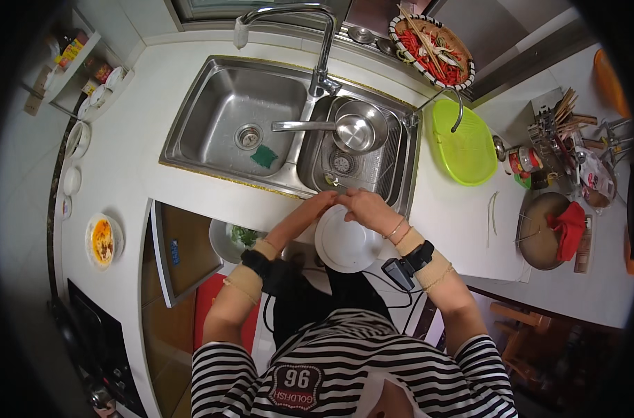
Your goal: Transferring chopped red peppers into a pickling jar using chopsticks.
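Observation:
My left hand point(318, 206) and my right hand point(366, 208) meet at the front rim of the right sink basin point(307, 172). Their fingers are bent close together; what lies between them is too small and hidden to tell. Just beyond the fingertips, a small pale green piece point(331, 180) shows over the basin, beside a thin shiny thing. Below my hands is a round white dish point(348, 243), partly covered by my right hand. A steel saucepan point(354, 133) rests over the wire rack in the right basin, its handle point(304, 126) reaching over the divider.
A green scouring pad point(264, 156) lies in the left basin below the faucet point(330, 36). Right of the sink are a lime green plastic basket point(464, 143), green stalks point(492, 219) and a pan point(536, 230). A cabinet door point(186, 253) hangs open beside a bowl of greens point(223, 245).

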`<state>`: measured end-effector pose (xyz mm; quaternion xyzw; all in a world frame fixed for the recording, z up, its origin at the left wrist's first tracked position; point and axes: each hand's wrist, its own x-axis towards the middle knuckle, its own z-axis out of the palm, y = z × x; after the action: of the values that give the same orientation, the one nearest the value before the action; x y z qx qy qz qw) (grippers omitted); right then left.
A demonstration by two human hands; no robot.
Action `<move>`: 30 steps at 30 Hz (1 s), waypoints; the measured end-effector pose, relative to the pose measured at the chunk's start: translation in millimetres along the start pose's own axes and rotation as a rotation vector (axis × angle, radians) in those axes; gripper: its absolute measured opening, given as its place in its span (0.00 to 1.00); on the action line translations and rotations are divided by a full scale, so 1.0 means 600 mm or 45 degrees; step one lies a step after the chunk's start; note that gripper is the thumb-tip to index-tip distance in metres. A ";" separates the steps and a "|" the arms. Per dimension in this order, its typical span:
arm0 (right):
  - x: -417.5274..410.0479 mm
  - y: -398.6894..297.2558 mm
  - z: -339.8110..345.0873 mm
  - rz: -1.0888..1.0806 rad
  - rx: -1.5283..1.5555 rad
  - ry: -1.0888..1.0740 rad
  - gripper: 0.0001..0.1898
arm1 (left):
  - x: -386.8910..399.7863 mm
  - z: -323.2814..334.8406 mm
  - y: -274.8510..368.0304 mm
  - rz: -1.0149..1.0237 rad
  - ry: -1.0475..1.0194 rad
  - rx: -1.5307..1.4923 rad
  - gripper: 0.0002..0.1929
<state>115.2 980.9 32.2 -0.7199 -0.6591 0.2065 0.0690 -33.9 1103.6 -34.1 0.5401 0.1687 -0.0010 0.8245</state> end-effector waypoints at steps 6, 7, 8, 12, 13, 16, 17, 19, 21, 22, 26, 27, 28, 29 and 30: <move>-0.003 0.017 0.012 -0.019 0.131 -0.049 0.23 | 0.036 -0.003 -0.037 -0.171 -0.192 -0.059 0.33; -0.007 0.021 0.014 0.002 0.192 -0.120 0.26 | 0.037 0.000 -0.036 -0.185 -0.201 -0.046 0.33; -0.007 0.031 0.024 -0.011 0.234 -0.108 0.27 | 0.039 0.001 -0.037 -0.228 -0.210 -0.062 0.33; -0.002 0.035 0.017 -0.048 0.171 -0.022 0.26 | 0.043 -0.009 -0.016 -0.268 -0.244 0.061 0.35; -0.005 0.035 0.014 -0.009 0.244 -0.005 0.24 | 0.036 -0.001 0.002 -0.275 -0.257 0.166 0.36; 0.002 0.024 0.004 0.043 0.288 -0.016 0.20 | 0.025 0.002 0.010 -0.305 -0.237 0.088 0.38; 0.008 0.018 0.002 0.064 0.264 -0.035 0.19 | 0.024 -0.008 -0.006 -0.332 -0.242 -0.042 0.38; 0.010 0.023 0.014 0.063 0.245 0.008 0.18 | 0.023 -0.007 0.006 -0.332 -0.254 -0.066 0.38; 0.015 0.023 0.010 0.052 0.224 0.047 0.17 | 0.024 -0.011 0.009 -0.328 -0.258 -0.092 0.38; 0.017 0.019 0.002 0.050 0.254 0.034 0.17 | 0.025 -0.017 0.004 -0.333 -0.261 -0.103 0.38; 0.014 0.004 -0.058 0.090 0.462 -0.008 0.18 | 0.041 -0.044 -0.011 -0.307 -0.341 -0.209 0.33; 0.012 0.010 -0.061 0.104 0.460 -0.003 0.18 | 0.046 -0.046 0.001 -0.310 -0.355 -0.207 0.33; 0.009 0.018 -0.065 0.066 0.533 -0.010 0.17 | 0.052 -0.047 0.023 -0.291 -0.382 0.071 0.29; 0.005 0.024 -0.066 0.028 0.606 -0.017 0.16 | 0.058 -0.048 0.035 -0.267 -0.407 0.350 0.26; 0.000 0.023 -0.069 0.029 0.608 -0.020 0.16 | 0.060 -0.049 0.029 -0.269 -0.407 0.346 0.26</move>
<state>143.8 986.7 64.7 -0.6889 -0.5839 0.3629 0.2297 -4.9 1143.7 -39.3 0.6186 0.0899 -0.1955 0.7557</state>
